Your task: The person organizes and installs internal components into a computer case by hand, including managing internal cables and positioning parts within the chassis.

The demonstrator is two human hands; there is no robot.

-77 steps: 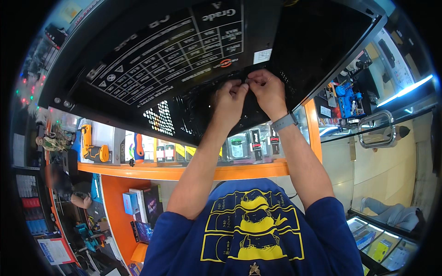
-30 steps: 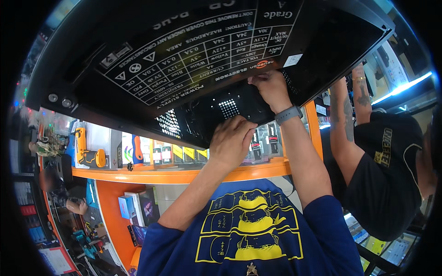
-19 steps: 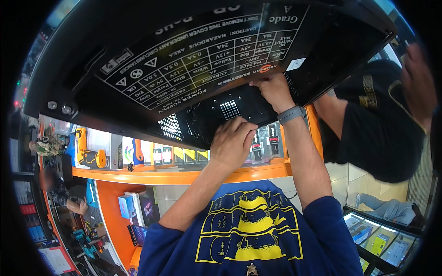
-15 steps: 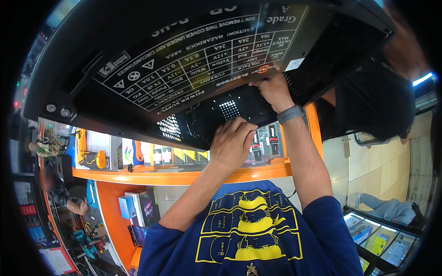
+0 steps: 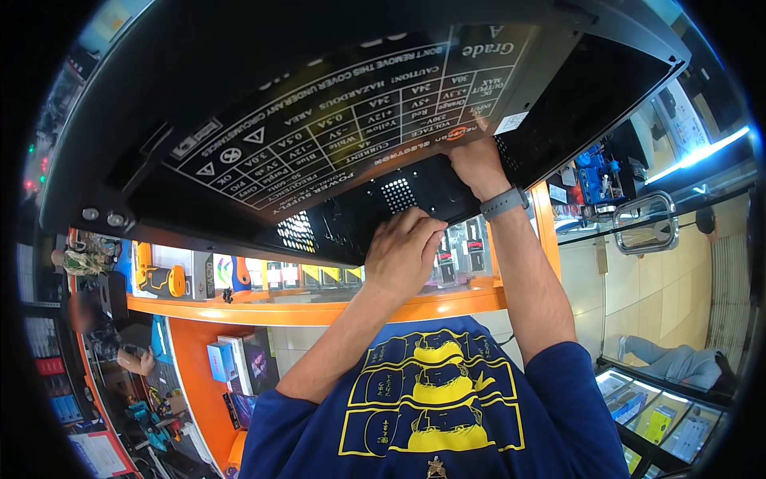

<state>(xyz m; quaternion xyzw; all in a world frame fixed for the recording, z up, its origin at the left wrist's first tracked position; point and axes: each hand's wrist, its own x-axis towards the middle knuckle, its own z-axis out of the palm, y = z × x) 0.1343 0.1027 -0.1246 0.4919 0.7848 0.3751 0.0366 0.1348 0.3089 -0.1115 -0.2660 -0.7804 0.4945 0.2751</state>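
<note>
A large black computer case (image 5: 550,60) tilts over the counter with its inside toward me. Inside it lies a black power supply (image 5: 239,180) bearing a white printed label, upside down from here. My left hand (image 5: 403,249) is closed over the case's lower edge, near a perforated vent, its fingertips out of sight beyond the rim. My right hand (image 5: 477,168), with a grey wristband, reaches inside beside the power supply. Its fingers are curled, and their tips are hidden, so what they hold does not show.
Below the case runs a glass display counter (image 5: 319,311) with orange edging and small packaged goods inside. A yellow-and-black tool (image 5: 159,277) stands at its left. To the right are a glass door's metal handle (image 5: 648,223) and a lit display case (image 5: 658,415).
My right hand has pushed slightly deeper, its fingertips now hidden. The case has shifted slightly. A person in black at the right has moved out of view, uncovering the door handle and shelves.
</note>
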